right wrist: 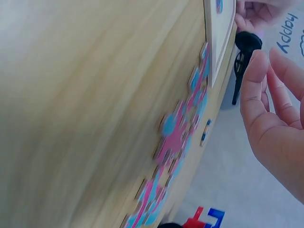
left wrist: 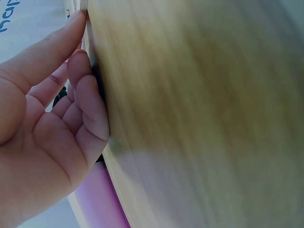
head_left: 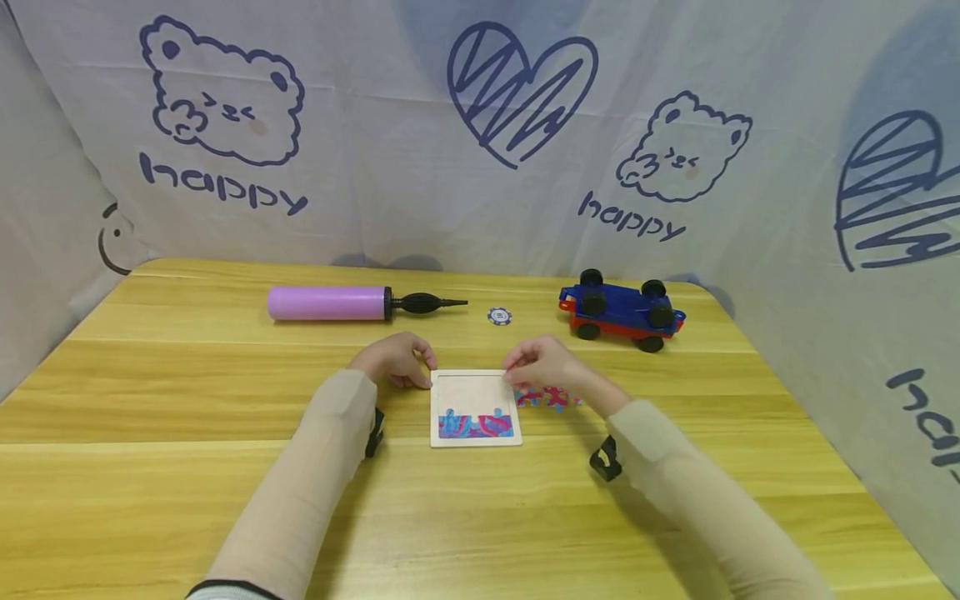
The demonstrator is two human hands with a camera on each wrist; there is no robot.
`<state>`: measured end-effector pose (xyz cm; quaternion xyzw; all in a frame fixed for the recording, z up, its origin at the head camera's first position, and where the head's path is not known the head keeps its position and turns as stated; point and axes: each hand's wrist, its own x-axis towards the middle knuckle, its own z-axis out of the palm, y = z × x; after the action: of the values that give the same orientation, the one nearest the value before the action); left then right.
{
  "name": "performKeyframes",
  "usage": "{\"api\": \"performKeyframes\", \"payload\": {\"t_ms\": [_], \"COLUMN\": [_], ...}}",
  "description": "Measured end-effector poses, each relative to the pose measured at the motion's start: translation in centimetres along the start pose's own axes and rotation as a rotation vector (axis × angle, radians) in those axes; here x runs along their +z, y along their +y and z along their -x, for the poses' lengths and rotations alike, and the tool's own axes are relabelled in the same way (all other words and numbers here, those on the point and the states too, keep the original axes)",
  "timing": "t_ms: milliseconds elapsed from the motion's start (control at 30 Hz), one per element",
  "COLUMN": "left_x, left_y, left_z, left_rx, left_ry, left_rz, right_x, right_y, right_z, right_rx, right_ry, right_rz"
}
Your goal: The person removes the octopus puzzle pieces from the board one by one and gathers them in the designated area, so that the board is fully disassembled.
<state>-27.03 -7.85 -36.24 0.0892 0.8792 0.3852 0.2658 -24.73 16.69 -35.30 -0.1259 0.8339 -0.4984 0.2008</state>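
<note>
Puzzle frame [head_left: 474, 392] mid-table, a hand at each far corner.
Left hand [head_left: 397, 360] touches its left edge — whether gripping, I can't tell; right hand [head_left: 553, 369] is empty, fingertips narrowly parted — loose pieces [head_left: 557, 397] beside the right edge.

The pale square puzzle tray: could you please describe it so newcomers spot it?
On the yellow wood-grain table, the pale square puzzle tray sits between the left hand and right hand. Its straight rim sets it apart from the loose pink-and-blue puzzle pieces alongside.
</note>
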Motion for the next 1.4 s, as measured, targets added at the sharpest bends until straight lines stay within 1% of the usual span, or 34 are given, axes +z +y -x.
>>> {"api": "performKeyframes", "payload": {"t_ms": [167, 433, 700, 833, 933, 1067, 1267, 1400], "left_x": [0.0, 0.0, 0.0, 0.0, 0.0, 0.0, 0.0, 0.0], "left_y": [0.0, 0.0, 0.0, -0.1, -0.1, 0.0, 0.0, 0.0], "left_z": [0.0, 0.0, -0.1, -0.1, -0.1, -0.1, 0.0, 0.0], "left_rx": [0.001, -0.009, -0.005, 0.001, 0.006, 0.012, 0.011, 0.011], "left_ry": [-0.001, 0.001, -0.002, -0.005, -0.008, -0.009, -0.005, -0.005], "left_rz": [-0.001, -0.006, -0.008, -0.012, -0.014, -0.012, -0.005, -0.012], "right_x": [1.1, 2.6, 3.8, 4.4, 4.7, 5.0, 5.0, 5.1], "right_y": [-0.6, -1.1, -1.1, -1.3, -1.4, -1.4, -1.0, -0.8], "right_z": [-0.4, -0.9, -1.2, -1.2, -1.1, -0.9, -0.8, -0.7], "right_rx": [-0.009, -0.019, -0.012, 0.0, -0.003, -0.029, -0.095, -0.116], "right_ry": [-0.033, -0.1, -0.204, -0.24, -0.255, -0.267, -0.292, -0.307], "right_rz": [-0.017, -0.004, 0.003, 0.018, 0.054, 0.1, 0.142, 0.145]}}
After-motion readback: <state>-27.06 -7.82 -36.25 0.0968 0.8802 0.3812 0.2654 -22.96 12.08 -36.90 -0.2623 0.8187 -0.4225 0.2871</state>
